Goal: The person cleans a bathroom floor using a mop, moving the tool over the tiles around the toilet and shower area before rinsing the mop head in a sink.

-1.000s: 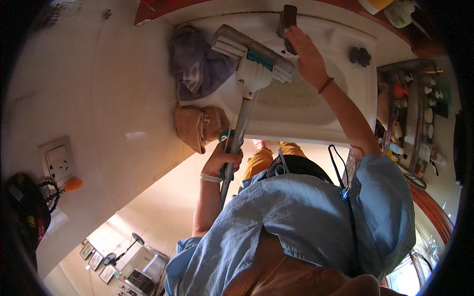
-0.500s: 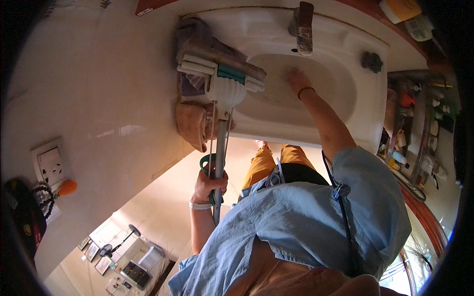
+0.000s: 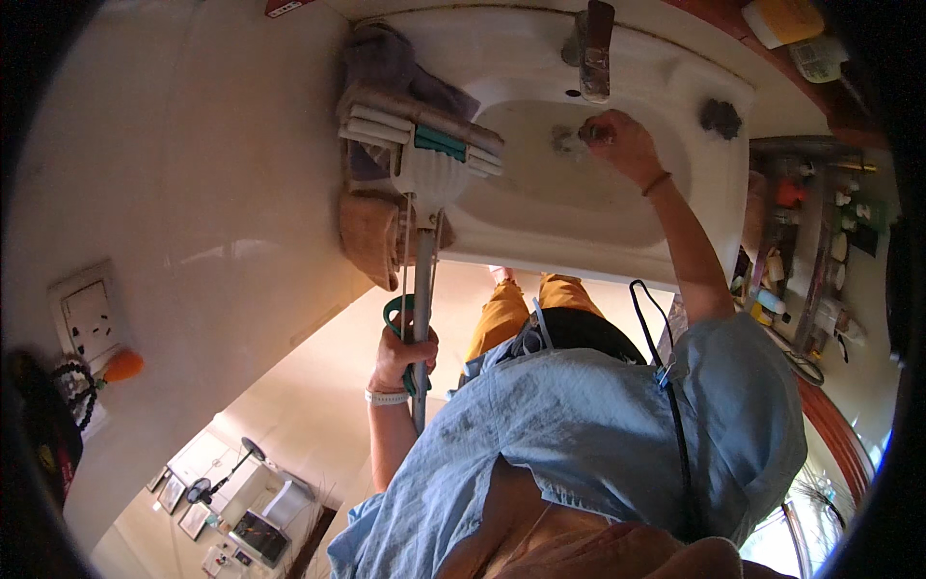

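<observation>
My left hand (image 3: 402,359) is closed round the grey pole of a sponge mop (image 3: 424,183), by its green lever handle. The mop's head, with white and green rollers, is raised at the left end of a white washbasin (image 3: 579,236). Over the basin, my right hand (image 3: 622,145) is closed, its fingertips pinching a small dark roundish piece (image 3: 590,133) that I cannot make out clearly. Beside those fingertips, a drain hole (image 3: 565,141) shows in the basin's floor. Above them stands a stained metal tap (image 3: 596,53).
A purple-grey cloth (image 3: 386,63) and a brown towel (image 3: 369,236) lie at the basin's left end. A dark scrubber (image 3: 720,118) sits on the right rim. Shelves of bottles (image 3: 820,251) stand at right; a wall socket (image 3: 87,314) is at left.
My right hand has risen from the basin's floor and moved right, now with a dark piece in its fingertips. The drain hole has come into sight. My left hand still grips the mop.
</observation>
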The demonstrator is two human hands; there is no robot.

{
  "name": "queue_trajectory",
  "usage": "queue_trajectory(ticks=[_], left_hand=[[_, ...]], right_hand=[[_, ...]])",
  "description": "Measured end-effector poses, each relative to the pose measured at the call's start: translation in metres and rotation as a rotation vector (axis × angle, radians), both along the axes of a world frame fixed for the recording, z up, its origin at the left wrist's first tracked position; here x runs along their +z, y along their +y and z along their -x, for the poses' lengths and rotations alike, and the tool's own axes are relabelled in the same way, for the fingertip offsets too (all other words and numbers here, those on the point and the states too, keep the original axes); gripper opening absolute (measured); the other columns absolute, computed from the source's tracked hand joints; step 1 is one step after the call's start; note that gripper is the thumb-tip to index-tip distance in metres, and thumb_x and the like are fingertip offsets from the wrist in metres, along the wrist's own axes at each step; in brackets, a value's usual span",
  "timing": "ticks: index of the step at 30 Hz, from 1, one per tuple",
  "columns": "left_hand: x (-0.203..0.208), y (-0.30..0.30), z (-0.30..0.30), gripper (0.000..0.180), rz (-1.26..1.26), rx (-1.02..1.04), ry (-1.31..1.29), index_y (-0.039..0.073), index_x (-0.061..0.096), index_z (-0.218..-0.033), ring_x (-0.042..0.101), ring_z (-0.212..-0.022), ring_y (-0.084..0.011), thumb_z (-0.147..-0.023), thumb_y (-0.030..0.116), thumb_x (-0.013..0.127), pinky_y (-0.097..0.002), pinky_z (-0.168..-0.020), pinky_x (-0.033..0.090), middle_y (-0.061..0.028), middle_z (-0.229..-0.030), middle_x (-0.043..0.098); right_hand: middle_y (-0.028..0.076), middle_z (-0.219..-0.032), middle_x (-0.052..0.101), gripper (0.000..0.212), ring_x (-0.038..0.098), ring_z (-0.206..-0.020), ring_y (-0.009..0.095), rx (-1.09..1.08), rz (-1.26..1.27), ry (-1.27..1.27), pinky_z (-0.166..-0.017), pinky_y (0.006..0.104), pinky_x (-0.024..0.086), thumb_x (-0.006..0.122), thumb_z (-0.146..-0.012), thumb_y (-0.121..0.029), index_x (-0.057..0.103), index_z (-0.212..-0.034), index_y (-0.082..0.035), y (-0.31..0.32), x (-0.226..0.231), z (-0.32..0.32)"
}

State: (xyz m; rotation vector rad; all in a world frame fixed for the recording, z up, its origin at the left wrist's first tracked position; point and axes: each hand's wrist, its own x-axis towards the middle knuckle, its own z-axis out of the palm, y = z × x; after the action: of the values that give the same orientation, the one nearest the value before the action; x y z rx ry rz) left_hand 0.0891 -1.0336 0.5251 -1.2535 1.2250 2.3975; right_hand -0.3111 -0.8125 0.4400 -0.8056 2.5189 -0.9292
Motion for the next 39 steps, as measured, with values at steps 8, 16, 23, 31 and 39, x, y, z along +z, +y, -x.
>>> queue_trajectory(ticks=[8,16,23,31,39], left_hand=[[-0.001,-0.004,0.006,0.041,0.001,-0.075,0.005,0.001,0.047,-0.101,0.052,-0.045,-0.0146,-0.063,-0.007,0.064,-0.0267,-0.038,0.042,-0.0084,-0.063,0.055],[0.001,-0.008,0.010,0.043,-0.011,-0.141,0.033,0.001,0.047,-0.103,0.052,-0.045,-0.0149,-0.064,-0.007,0.063,-0.0263,-0.039,0.042,-0.0085,-0.063,0.056],[-0.001,-0.009,0.011,0.038,-0.064,-0.210,0.061,0.001,0.050,-0.098,0.053,-0.047,-0.0151,-0.064,-0.005,0.065,-0.0267,-0.041,0.043,-0.0082,-0.063,0.056],[0.003,-0.013,0.012,0.038,-0.125,-0.261,0.112,0.001,0.051,-0.101,0.054,-0.050,-0.0133,-0.066,-0.003,0.067,-0.0256,-0.044,0.044,-0.0068,-0.067,0.057],[0.002,-0.008,0.018,0.050,0.010,-0.339,0.058,-0.001,0.047,-0.112,0.054,-0.048,-0.0130,-0.066,-0.004,0.067,-0.0248,-0.044,0.043,-0.0061,-0.065,0.057]], right_hand=[[0.009,-0.083,0.063,0.026,0.059,-0.077,0.018,0.012,-0.142,-0.081,-0.071,0.0308,0.049,0.069,-0.073,-0.019,0.062,-0.090,0.000,0.061,-0.038,0.002],[0.014,-0.084,0.065,0.031,0.061,-0.083,0.027,-0.371,0.668,-0.647,-0.076,0.0390,0.049,0.068,-0.076,-0.026,0.064,-0.091,0.001,0.101,0.015,0.002],[0.009,-0.078,0.062,0.034,0.057,-0.073,0.023,-0.869,0.139,-0.180,-0.071,0.0375,0.049,0.069,-0.078,-0.028,0.063,-0.095,0.000,0.209,-0.040,0.008],[0.012,-0.092,0.060,0.033,0.059,-0.085,0.026,-0.721,-0.139,0.210,-0.078,0.0375,0.048,0.066,-0.082,-0.024,0.055,-0.100,0.001,0.226,-0.067,-0.033],[0.019,-0.107,0.059,0.057,0.057,-0.100,0.033,-0.577,-0.286,0.254,-0.084,0.0423,0.047,0.073,-0.072,-0.022,0.049,-0.118,0.003,0.270,-0.088,-0.020]])
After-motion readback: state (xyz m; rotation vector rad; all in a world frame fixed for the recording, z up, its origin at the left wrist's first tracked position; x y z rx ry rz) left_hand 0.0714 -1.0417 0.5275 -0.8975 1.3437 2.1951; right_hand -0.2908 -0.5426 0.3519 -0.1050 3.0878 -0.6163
